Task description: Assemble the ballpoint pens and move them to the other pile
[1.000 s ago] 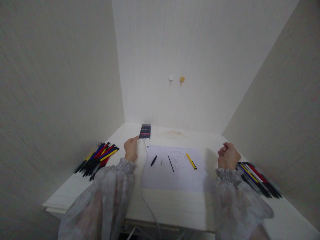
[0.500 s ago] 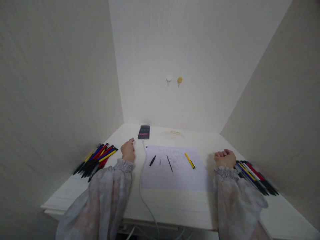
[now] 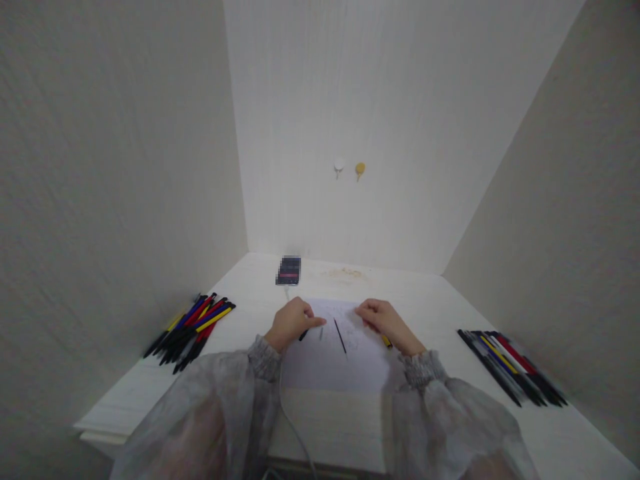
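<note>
My left hand (image 3: pixel 293 321) rests on the left part of a white paper sheet (image 3: pixel 330 363), fingers curled over a short black pen piece (image 3: pixel 303 335) whose end peeks out beneath it. My right hand (image 3: pixel 383 320) lies on the sheet's right part, covering most of a yellow pen (image 3: pixel 387 341). Between the hands lie a thin black refill (image 3: pixel 341 337) and a tiny grey part (image 3: pixel 321 333). Whether either hand grips anything is hidden.
A phone (image 3: pixel 289 271) lies behind the sheet, its white cable (image 3: pixel 295 427) running off the table's front edge. Piles of coloured pens sit at the left (image 3: pixel 193 323) and at the right (image 3: pixel 510 367). Walls close in on three sides; two small hooks (image 3: pixel 349 167) hang on the back wall.
My left hand came back from the phone and my right hand came in from the right pen pile. Both now sit on the paper over the pen parts.
</note>
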Available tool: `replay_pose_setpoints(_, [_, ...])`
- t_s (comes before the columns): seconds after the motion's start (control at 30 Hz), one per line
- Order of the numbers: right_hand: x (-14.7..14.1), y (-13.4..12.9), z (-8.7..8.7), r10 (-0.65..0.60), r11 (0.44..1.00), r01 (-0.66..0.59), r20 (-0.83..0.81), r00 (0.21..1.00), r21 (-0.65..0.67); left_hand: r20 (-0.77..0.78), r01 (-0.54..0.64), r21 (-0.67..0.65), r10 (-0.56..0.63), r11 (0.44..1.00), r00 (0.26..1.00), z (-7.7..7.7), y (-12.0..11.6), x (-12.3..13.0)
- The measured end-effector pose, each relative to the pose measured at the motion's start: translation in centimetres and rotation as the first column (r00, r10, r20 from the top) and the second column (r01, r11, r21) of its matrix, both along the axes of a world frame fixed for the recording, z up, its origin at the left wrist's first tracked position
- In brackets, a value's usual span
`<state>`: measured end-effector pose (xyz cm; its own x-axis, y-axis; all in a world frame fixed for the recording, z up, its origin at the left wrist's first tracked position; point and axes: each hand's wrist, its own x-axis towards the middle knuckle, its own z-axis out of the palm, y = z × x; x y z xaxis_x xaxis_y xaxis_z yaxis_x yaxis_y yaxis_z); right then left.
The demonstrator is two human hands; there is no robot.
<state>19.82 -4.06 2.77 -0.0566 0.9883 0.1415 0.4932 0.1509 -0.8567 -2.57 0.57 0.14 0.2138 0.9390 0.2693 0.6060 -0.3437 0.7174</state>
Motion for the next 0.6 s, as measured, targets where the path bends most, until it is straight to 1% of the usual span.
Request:
replay_pose_setpoints(0.03, [-1.1, -0.2, -0.4, 0.044, 0.999, -0.042, 0.159, 0.986, -0.017, -0.065, 0.028, 0.013, -0.027, 1.0, 0.998, -0.3, -0.1, 0.2])
replay_pose_setpoints(0.07, [-2.0, -0.3, -0.9, 0.064, 0.998, -0.064, 0.294, 0.954, -0.009, -0.108, 0.065, 0.023, -0.062, 0.998, 0.992, -0.7, -0.2, 0.4])
replay_pose_setpoints(0.1, [-2.7, -0.4, -1.4, 0.045, 0.999, -0.049, 0.406, 0.913, -0.001, -0.14, 0.093, 0.031, -0.088, 0.995, 0.986, -0.9, -0.3, 0.6])
replay_pose_setpoints(0.17, [-3.6, -0.5, -2.1, 0.031, 1.0, -0.024, 0.554, 0.832, -0.019, -0.189, 0.122, 0.037, -0.113, 0.992, 0.975, -1.3, -0.4, 0.8])
replay_pose_setpoints(0.23, [-3.9, -0.6, -2.3, 0.043, 0.998, -0.009, 0.623, 0.781, -0.058, -0.232, 0.12, 0.036, -0.108, 0.992, 0.967, -1.5, -0.4, 1.0])
replay_pose_setpoints(0.33, [-4.2, -1.0, -1.9, 0.063, 0.995, 0.012, 0.689, 0.722, -0.103, -0.275, 0.127, 0.03, -0.114, 0.991, 0.955, -1.5, -0.3, 1.3])
replay_pose_setpoints(0.5, [-5.5, -2.1, -0.8, 0.003, 0.998, 0.05, 0.847, 0.532, -0.035, -0.334, 0.171, 0.024, -0.154, 0.985, 0.93, -1.2, -0.3, 1.3])
replay_pose_setpoints(0.6, [-6.4, -2.6, -0.6, 0.001, 0.998, 0.052, 0.88, 0.475, -0.029, -0.419, 0.234, 0.04, -0.196, 0.971, 0.887, -0.4, -0.8, 1.3])
